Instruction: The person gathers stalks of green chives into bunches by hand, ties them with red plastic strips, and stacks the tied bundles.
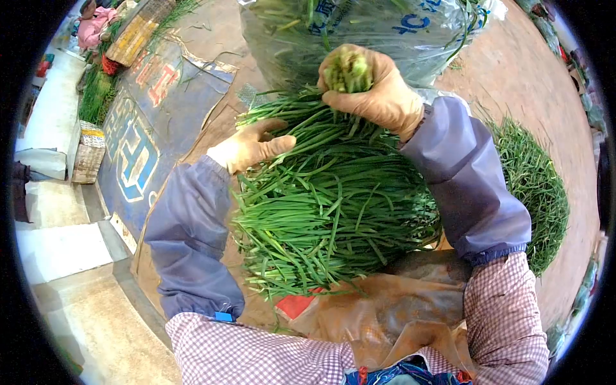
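Observation:
My right hand (pixel 382 90), in a tan glove, is closed around a bunch of garlic chives (pixel 348 69); its pale stem ends face up toward me and its leaves hang below the fist. My left hand (pixel 253 144), gloved the same way, is at the left edge of the chives, thumb and fingers apart, touching the green stalks. Under both hands lies a broad pile of garlic chives (pixel 333 218), mostly laid sideways. Just beyond my right hand stands a clear plastic bag (pixel 282 38) with blue print and more greens inside.
A heap of loose green leaves (pixel 536 192) lies right of my right arm. At left, a printed blue sheet (pixel 135 141) covers the floor, with cartons (pixel 138 29) past it. A person in pink (pixel 95 27) is at the far left. A brown plastic apron (pixel 385 301) covers my lap.

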The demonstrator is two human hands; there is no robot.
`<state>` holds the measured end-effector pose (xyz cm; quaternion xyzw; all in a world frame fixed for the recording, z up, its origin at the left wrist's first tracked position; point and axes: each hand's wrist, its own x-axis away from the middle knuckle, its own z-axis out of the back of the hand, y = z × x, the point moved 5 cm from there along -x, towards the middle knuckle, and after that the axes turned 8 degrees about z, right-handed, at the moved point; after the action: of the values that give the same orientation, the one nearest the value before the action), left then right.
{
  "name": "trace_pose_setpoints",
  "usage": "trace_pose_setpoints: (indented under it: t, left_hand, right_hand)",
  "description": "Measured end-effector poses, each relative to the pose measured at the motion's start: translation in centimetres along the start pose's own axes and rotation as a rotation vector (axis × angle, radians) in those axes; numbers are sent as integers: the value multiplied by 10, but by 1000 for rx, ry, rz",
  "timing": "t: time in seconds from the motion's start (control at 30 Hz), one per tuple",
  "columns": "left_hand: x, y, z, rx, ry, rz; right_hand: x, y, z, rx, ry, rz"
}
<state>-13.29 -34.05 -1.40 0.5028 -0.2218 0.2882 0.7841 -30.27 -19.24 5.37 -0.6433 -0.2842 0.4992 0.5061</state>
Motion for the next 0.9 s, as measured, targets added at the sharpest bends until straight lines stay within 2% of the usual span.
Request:
trace_pose_setpoints:
  t: [0.03,0.1,0.17,0.2,0.23,0.33,0.37,0.47,0.5,0.57,0.6,0.63,0.73,0.77,0.87,0.9]
  left_hand:
    - [1,5,-1,-34,-7,-5]
    - [-1,10,-7,-96,27,32]
    - [-33,-13,-1,-331,34,-22]
    - [-25,7,-3,-448,39,-49]
    - [-12,12,-2,-258,-109,243]
    - [-61,-33,12,-172,-134,-176]
    - [-47,-18,14,-196,-89,50]
    - [-35,11,24,-160,-14,-2]
    - [-42,9,30,-377,88,-8]
    - [-64,-11,45,-438,194,-233]
    - [-47,17,39,-466,247,-346]
    - [-26,42,32,-540,274,-407]
    - [-25,51,36,-609,341,-478]
    - [-24,55,37,-459,316,-465]
    - [-15,69,32,-6,231,-407]
    - [-9,78,31,-176,236,-565]
  right_hand:
    - [1,4,-6,-83,0,-11]
    - [1,3,-13,1,-41,-13]
    - [2,6,-15,37,-53,-12]
    - [2,6,-14,37,-57,-7]
    - [1,6,-14,37,-61,0]
    - [1,9,-18,14,-91,-29]
    - [0,11,-21,65,-110,-32]
    - [-4,15,-36,344,-145,-54]
    - [-7,13,-40,429,-180,-91]
    - [-13,17,-47,577,-214,-21]
    - [-16,20,-50,650,-231,14]
    - [-16,22,-54,669,-227,102]
    - [-18,19,-52,691,-185,81]
    - [-19,19,-50,660,-201,27]
    - [-19,-1,-47,1055,-201,146]
    - [-19,-4,-45,1143,-182,240]
